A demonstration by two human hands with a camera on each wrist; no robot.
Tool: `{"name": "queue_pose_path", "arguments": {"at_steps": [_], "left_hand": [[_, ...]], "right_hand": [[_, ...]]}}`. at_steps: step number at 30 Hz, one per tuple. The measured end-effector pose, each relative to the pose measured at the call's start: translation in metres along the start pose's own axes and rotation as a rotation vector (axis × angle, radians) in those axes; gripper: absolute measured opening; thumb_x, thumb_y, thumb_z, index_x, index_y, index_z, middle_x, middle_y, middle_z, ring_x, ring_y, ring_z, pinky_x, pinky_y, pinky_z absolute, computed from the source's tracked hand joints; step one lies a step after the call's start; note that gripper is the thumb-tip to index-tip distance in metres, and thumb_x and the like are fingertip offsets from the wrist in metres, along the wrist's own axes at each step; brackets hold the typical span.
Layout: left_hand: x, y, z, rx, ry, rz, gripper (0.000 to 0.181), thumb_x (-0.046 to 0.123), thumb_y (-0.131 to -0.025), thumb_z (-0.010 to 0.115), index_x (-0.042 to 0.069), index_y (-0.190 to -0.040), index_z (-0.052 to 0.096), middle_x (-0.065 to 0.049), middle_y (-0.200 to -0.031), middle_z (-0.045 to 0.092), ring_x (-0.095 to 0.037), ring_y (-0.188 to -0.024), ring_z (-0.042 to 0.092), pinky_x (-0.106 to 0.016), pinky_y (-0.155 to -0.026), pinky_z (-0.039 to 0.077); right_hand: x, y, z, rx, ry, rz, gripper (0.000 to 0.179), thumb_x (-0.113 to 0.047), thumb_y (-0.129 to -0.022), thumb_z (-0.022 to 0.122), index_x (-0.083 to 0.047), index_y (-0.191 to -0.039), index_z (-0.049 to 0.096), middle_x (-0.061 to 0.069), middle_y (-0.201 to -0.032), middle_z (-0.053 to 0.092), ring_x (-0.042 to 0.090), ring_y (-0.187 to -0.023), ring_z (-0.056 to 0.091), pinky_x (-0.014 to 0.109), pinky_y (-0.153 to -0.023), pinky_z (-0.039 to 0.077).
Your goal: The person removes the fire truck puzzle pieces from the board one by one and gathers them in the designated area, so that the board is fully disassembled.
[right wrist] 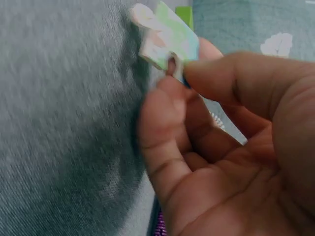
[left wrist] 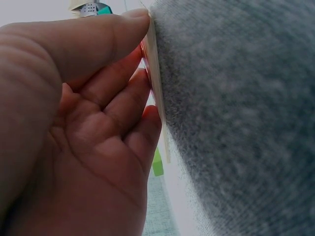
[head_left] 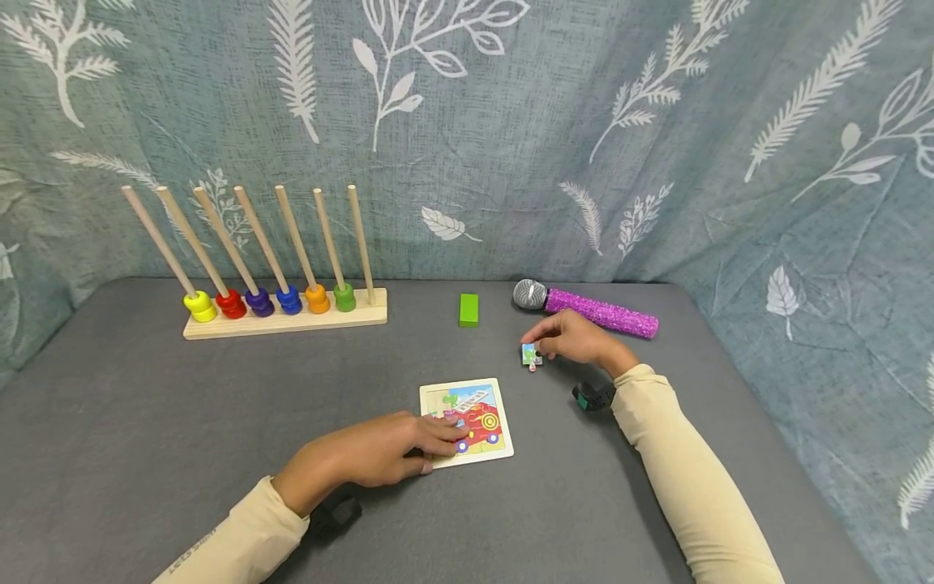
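A square wooden jigsaw puzzle point(head_left: 505, 423) with a red fire truck picture lies flat on the dark table. My left hand point(head_left: 383, 450) rests on its left part, fingers extended over the picture and thumb at the near edge. In the left wrist view, the thumb and fingertips touch the puzzle board point(left wrist: 156, 73) along its side. To the right of the board, my right hand point(head_left: 580, 337) pinches a small puzzle piece point(head_left: 530, 354) between thumb and fingers. The right wrist view shows this piece point(right wrist: 172, 37) tilted, with green and white print and a rounded tab.
A wooden peg stand point(head_left: 292, 326) with colored rings on most pegs stands at the back left. Behind the puzzle lies a green block point(head_left: 469, 311). A microphone with a glittery purple handle point(head_left: 606, 314) lies just beyond my right hand. A patterned curtain point(head_left: 467, 162) hangs behind the table.
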State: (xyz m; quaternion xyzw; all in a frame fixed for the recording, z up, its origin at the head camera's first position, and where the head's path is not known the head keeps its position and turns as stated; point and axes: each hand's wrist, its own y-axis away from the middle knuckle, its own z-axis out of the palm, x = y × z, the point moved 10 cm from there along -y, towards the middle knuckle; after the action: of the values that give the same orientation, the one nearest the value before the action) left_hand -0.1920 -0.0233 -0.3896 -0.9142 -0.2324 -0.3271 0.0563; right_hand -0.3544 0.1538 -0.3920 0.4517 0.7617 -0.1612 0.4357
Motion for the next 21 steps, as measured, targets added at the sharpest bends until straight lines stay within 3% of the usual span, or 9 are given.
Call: {"name": "queue_pose_path", "arguments": {"at_steps": [13,21], "left_hand": [[-0.0011,-0.0001,-0.0014,0.002,0.008,-0.012,0.038,-0.001,-0.093,0.061,0.004,-0.13,0.062,-0.006,-0.143,0.05,-0.023,-0.132,0.045,-0.039,-0.105,0.04],[-0.0003,0.0008,0.0006,0.005,0.017,-0.002,0.038,-0.001,-0.092,0.061,0.003,-0.13,0.062,-0.008,-0.142,0.05,-0.024,-0.132,0.045,-0.039,-0.105,0.039]], "right_hand": [[0.0011,-0.0005,0.0029,-0.047,0.07,0.038,0.022,0.005,-0.092,0.054,0.007,-0.106,0.07,0.009,-0.093,0.07,0.015,-0.078,0.059,0.031,-0.07,0.052],[0.0019,0.0018,0.0052,-0.019,0.073,0.033,0.021,0.004,-0.091,0.055,0.007,-0.105,0.07,0.008,-0.089,0.07,0.015,-0.076,0.059,0.032,-0.069,0.052]]}}
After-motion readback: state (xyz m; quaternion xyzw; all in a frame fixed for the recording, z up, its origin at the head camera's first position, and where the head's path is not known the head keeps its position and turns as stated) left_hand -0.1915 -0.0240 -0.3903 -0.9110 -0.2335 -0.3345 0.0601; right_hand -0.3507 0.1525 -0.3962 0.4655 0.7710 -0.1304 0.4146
